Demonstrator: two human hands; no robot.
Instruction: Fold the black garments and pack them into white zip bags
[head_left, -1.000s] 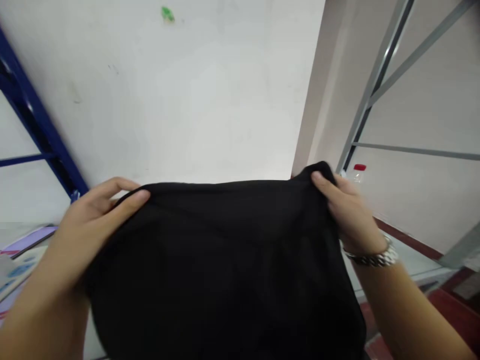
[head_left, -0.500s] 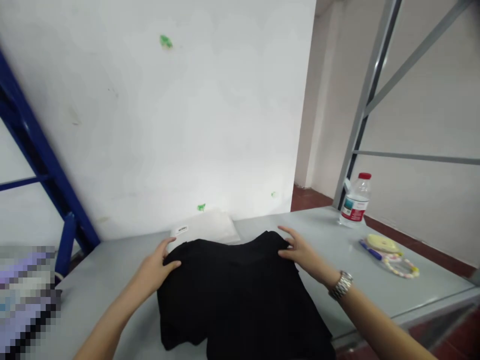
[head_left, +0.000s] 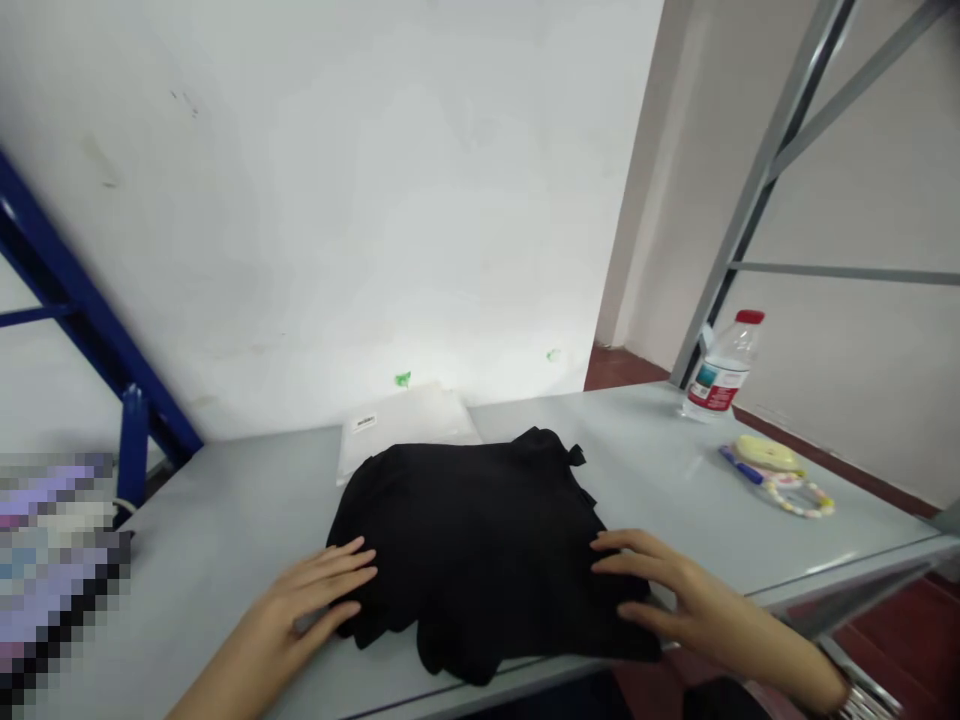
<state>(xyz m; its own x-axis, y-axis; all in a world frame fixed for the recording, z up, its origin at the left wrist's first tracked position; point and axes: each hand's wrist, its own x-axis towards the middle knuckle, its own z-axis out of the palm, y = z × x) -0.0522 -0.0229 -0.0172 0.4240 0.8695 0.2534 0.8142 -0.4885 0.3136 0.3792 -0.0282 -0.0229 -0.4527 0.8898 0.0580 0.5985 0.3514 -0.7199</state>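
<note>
Beneath the white wall [head_left: 375, 200], the grey tabletop [head_left: 225, 520] now bears the black garment [head_left: 480, 540] held aloft a second ago, its weight off the left hand [head_left: 287, 610] and right hand [head_left: 694, 595], which rest loosely spread at its sides (neither seems to grip).

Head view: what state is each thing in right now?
Black cloth: laid on the table, outline uneven, reaching the near edge.
Left hand: open, fingers on the cloth.
Right hand: open, fingers on the cloth.
Bottle: standing, capped.
White package: lying down, partly hidden by the cloth; cannot tell if sealed.
Beaded loop: lying on the table.
</note>
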